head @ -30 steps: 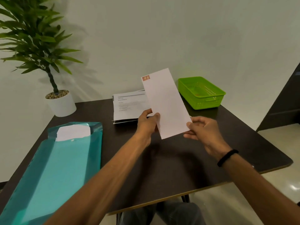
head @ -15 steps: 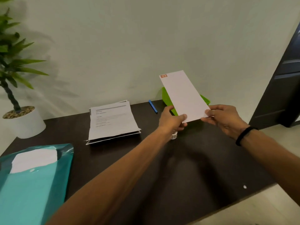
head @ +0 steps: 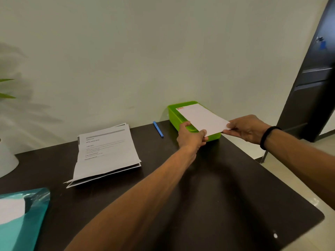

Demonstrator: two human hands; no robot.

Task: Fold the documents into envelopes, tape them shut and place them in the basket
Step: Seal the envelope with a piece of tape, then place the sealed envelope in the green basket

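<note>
A white envelope (head: pixel 201 119) with a small orange mark at its far corner lies nearly flat over the green basket (head: pixel 173 115) at the table's back right. My left hand (head: pixel 190 136) pinches the envelope's near left corner. At the near right corner, my right hand (head: pixel 248 129), with a black band on its wrist, pinches it too. A stack of printed documents (head: pixel 107 153) lies on the dark table (head: pixel 217 196) left of the basket.
A blue pen (head: pixel 158 129) lies between the documents and the basket. A teal plastic folder (head: pixel 20 220) with white paper inside sits at the near left. A white plant pot (head: pixel 6 160) stands at the far left. A dark door (head: pixel 311 78) is on the right.
Both hands have carried the envelope away from me and lowered it from upright to nearly flat over the basket. The view has swung right.
</note>
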